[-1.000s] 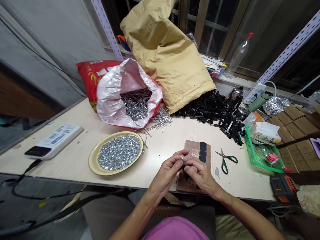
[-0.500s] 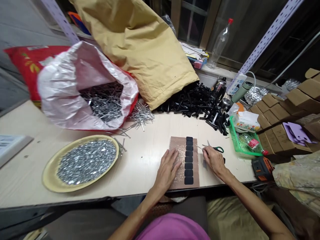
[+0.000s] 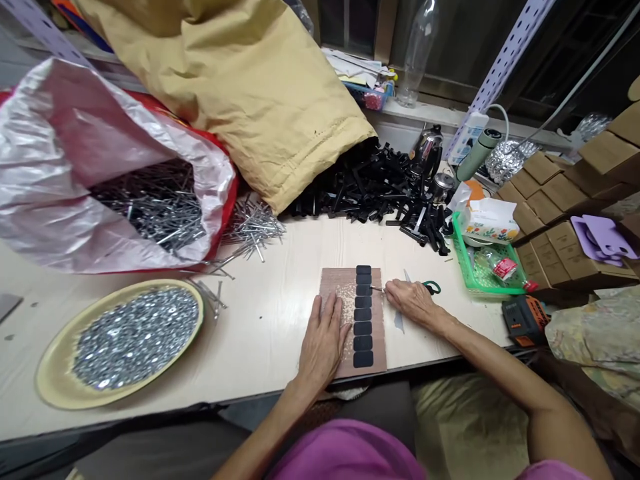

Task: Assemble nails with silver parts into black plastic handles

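Observation:
A small brown board (image 3: 345, 283) lies near the table's front edge, with a column of several black pads (image 3: 363, 316) on its right half. My left hand (image 3: 323, 340) lies flat on the board's left side, fingers stretched out. My right hand (image 3: 410, 301) is pinched on a thin metal pin (image 3: 376, 289), whose tip touches the upper black pads. Green-handled scissors (image 3: 431, 287) lie just behind my right hand.
A yellow plate of small shiny metal pieces (image 3: 120, 340) sits at the front left. Behind it a white and red bag of long metal pins (image 3: 150, 207) gapes open. A tan sack (image 3: 260, 93) spills black plastic parts (image 3: 380, 193). A green basket (image 3: 483, 270) and cardboard boxes (image 3: 560, 240) stand at right.
My hands parted from in front of me. The left one went down flat on the board; the right one carried the pin leftward to the black pads. The view shifted right and down.

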Demonstrator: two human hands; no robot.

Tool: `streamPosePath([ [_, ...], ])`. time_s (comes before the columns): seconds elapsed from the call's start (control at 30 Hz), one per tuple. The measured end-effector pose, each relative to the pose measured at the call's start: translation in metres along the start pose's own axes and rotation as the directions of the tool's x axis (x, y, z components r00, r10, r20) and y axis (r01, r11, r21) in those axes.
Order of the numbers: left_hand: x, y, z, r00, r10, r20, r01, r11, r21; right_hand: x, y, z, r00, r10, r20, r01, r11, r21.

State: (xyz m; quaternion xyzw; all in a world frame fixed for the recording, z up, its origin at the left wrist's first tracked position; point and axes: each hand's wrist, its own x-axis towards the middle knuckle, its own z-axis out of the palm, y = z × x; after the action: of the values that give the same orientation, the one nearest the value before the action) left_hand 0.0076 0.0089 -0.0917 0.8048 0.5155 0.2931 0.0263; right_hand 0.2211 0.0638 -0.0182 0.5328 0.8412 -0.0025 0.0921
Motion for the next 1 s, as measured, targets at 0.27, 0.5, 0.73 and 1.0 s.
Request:
streamPosePath([
  [0.27, 0.0, -0.001, 0.001, 1.0, 0.018, 0.012, -0.018, 1.0, 0.025, -0.024, -0.013, 0.013, 0.838, -0.536, -0.104, 0.533, 0.844, -0.056],
  [0.5, -0.003, -0.004, 0.002, 0.998, -0.006, 0.055, 0.006, 1.0, -0.003, -0.03, -0.014, 0.016, 0.765, -0.617, -0.184, 0.607, 0.786, -0.114],
  [0.73, -0.003, -0.004, 0.001, 0.996, -0.014, 0.084, 0.013, 1.0, 0.002, -0.014, 0.001, 0.011, 0.9, -0.403, -0.168, 0.386, 0.914, -0.126],
  [1.0, -0.002, -0.005, -0.001, 0.995, -0.01, 0.097, 0.009, 1.0, 0.018, -0.043, -0.018, 0.024, 0.703, -0.66, -0.264, 0.65, 0.747, -0.137],
])
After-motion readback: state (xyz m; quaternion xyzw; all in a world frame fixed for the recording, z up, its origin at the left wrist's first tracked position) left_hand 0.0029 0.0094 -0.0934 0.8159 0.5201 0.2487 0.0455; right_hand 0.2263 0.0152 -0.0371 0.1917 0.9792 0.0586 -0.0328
